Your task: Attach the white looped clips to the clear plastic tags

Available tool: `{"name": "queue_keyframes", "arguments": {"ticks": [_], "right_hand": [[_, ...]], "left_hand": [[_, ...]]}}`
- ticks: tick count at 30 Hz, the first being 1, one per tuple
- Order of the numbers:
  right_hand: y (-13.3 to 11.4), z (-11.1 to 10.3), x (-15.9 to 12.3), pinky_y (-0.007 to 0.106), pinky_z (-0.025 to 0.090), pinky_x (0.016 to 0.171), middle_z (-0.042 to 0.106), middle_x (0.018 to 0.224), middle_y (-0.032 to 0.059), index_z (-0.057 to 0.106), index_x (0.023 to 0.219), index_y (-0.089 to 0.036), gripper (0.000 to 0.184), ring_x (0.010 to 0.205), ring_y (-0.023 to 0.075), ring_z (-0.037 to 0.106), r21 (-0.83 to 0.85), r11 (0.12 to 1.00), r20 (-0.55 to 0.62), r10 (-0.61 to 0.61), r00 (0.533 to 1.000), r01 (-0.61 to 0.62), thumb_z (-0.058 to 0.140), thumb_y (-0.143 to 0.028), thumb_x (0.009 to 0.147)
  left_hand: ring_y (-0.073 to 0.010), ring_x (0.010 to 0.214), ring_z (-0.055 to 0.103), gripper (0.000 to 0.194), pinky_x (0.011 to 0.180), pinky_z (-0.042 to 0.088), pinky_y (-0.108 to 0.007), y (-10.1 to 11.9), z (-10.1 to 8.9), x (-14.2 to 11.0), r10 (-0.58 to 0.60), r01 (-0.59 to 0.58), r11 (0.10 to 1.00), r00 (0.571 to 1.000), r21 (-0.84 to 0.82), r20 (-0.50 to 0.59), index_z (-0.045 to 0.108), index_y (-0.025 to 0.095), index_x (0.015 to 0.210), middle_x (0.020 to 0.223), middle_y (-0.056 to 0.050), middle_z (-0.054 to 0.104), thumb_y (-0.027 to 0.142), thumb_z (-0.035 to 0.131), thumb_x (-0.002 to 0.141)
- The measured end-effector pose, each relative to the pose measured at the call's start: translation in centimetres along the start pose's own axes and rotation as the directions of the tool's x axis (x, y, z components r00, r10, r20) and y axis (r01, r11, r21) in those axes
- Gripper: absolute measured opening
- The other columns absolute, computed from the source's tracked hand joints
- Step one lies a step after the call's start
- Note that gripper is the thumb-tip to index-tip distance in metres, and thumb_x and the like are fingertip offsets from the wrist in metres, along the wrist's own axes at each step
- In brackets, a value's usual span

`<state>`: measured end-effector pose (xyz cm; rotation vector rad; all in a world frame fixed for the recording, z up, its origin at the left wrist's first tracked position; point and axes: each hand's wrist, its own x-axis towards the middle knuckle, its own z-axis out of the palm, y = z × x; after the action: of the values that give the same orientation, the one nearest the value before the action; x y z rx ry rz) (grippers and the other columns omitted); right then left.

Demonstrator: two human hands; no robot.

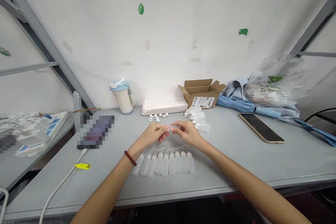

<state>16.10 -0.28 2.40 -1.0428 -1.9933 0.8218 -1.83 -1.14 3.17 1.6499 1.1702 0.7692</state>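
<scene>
My left hand (156,132) and my right hand (187,133) meet above the middle of the desk, fingers pinched at the two ends of a small translucent plastic bottle (174,126). Fingers cover much of it, and its tip at my left hand is too small to make out. Below my hands lies a row of several translucent squeeze bottles (165,164), each with a thin curved spout tube at its top. Small white caps (157,117) are scattered just beyond my left hand. More translucent bottles (202,127) lie in a loose pile past my right hand.
At the wall stand a blue-lidded cup (123,98), a stack of white trays (165,105) and an open cardboard box (201,94). A blue umbrella (236,104) and a phone (259,127) lie right. Left is a blurred-out device (96,132) with a white cable (63,180).
</scene>
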Motion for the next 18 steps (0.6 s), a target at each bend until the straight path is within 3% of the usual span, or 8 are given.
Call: {"name": "queue_keyframes", "arguments": {"ticks": [12,18], "right_hand": [[-0.61,-0.42,-0.15,0.021,0.028,0.047,0.051,0.055,-0.0020,0.068,0.084,-0.014,0.025,0.048,0.0085,0.035,0.042,0.999,0.076,0.023,0.997,-0.026,0.051,-0.032,0.083],[-0.50,-0.59,0.01,0.020,0.031,0.046,0.054,0.061,-0.0003,0.067,0.082,-0.014,0.026,0.049,0.0078,0.038,0.211,0.969,0.146,0.098,0.984,-0.128,0.052,-0.035,0.080]], "left_hand": [[-0.0093,0.045,0.045,0.044,0.047,0.038,-0.022,0.58,-0.42,-0.36,0.054,-0.054,0.998,0.999,0.045,-0.003,0.062,0.012,0.060,0.049,0.001,0.050,0.050,0.050,0.078],[-0.0095,0.046,0.045,0.043,0.048,0.038,-0.022,0.85,-0.47,-0.40,0.052,-0.053,0.996,0.999,0.072,0.011,0.061,0.012,0.058,0.049,0.001,0.051,0.048,0.050,0.078]]}}
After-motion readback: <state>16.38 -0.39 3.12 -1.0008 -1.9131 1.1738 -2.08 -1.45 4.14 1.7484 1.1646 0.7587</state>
